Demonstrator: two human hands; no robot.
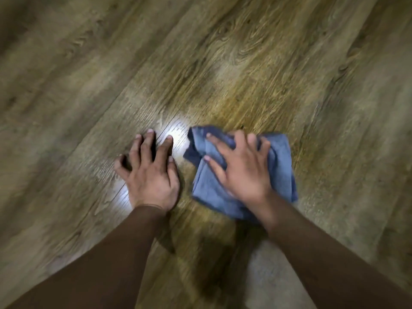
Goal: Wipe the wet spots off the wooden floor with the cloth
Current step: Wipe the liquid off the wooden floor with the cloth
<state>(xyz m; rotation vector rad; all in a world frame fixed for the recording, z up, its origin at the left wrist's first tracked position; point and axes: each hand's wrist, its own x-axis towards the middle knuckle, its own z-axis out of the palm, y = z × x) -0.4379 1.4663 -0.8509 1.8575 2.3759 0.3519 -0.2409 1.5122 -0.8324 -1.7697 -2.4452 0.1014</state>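
I see the blue cloth bunched and creased on the wooden floor, right of centre and near the bottom half of my view. My right hand lies flat on top of it, fingers spread wide and pressing down rather than curled around the fabric, so the cloth is pinned under the palm, not gripped. The cloth sticks out past the hand on every side (most of all toward the right and the near edge). Just beside it to the left, apart from the cloth, my left hand rests on the bare boards with its fingers splayed open and nothing in it. A bright glare sits on the floor by the left fingertips, over a seam between planks. Both forearms wear dark brown sleeves. The picture is smeared with blur, so I cannot pick out any wet spots for certain
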